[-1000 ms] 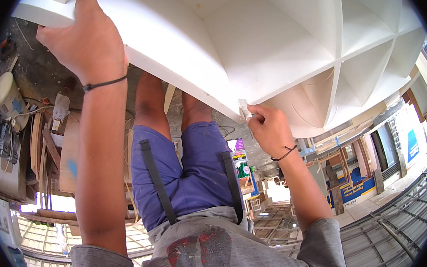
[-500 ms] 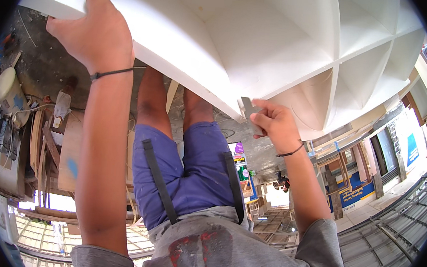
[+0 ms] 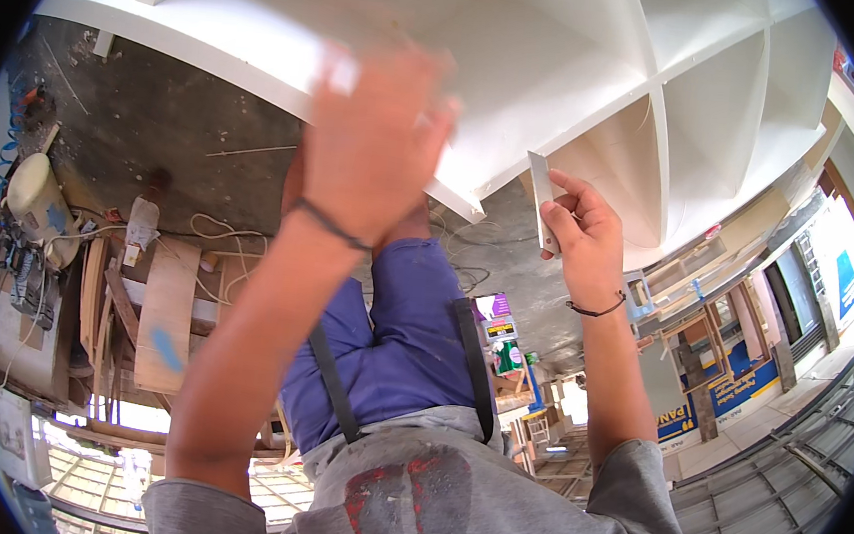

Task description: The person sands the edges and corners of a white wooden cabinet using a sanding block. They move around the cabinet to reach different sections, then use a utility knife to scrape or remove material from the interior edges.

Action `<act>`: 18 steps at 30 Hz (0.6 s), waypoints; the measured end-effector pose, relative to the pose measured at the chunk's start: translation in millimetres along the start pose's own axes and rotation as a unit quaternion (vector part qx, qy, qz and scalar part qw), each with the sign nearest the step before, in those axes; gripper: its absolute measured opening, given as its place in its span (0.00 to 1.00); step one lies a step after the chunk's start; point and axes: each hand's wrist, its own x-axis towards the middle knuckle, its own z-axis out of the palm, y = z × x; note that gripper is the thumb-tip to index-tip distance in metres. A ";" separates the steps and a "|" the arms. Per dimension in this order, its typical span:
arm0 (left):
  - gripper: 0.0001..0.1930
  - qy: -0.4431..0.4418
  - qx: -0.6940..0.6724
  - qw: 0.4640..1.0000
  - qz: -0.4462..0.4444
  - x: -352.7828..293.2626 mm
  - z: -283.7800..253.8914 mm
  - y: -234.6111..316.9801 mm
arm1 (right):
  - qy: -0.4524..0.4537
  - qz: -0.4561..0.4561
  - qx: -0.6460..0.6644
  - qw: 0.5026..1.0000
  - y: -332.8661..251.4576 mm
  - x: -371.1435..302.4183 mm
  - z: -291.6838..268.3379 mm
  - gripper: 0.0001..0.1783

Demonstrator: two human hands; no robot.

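Observation:
A large white shelf unit (image 3: 523, 64) with several curved-edged compartments spans the upper part of the head view. My left hand (image 3: 376, 148) is smeared by motion in front of its lower board. The fingers are too blurred to read, and whether the hand touches the board is unclear. Pinched between the thumb and fingers of my right hand (image 3: 586, 227) is a flat grey metal blade (image 3: 539, 191), held nearly upright. The blade stands apart from the board's corner (image 3: 474, 210), just right of it.
A dark concrete floor (image 3: 189, 108) lies below the unit. At left are a pale tank (image 3: 37, 191), a blue coiled hose (image 3: 14, 129) and a wooden panel (image 3: 167, 317) among loose boards. A purple-and-white container (image 3: 494, 312) stands beyond my legs.
My left hand has let go of the board's left end and swung right. My right hand has drawn the blade away from the board's corner, rightward. The view has shifted slightly.

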 end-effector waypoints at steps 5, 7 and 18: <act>0.12 -0.466 0.114 0.877 -0.027 6.5 37.2 54.5 | 0.025 -0.027 0.072 0.997 14.5 -11.2 -14.1 0.21; 0.11 -0.512 0.104 0.852 -0.033 10.2 49.4 60.3 | 0.026 -0.032 0.096 0.995 24.0 -15.3 -19.3 0.22; 0.14 -0.574 0.116 0.811 -0.003 30.5 55.6 35.3 | 0.011 -0.015 0.255 0.967 68.4 -22.3 -49.2 0.21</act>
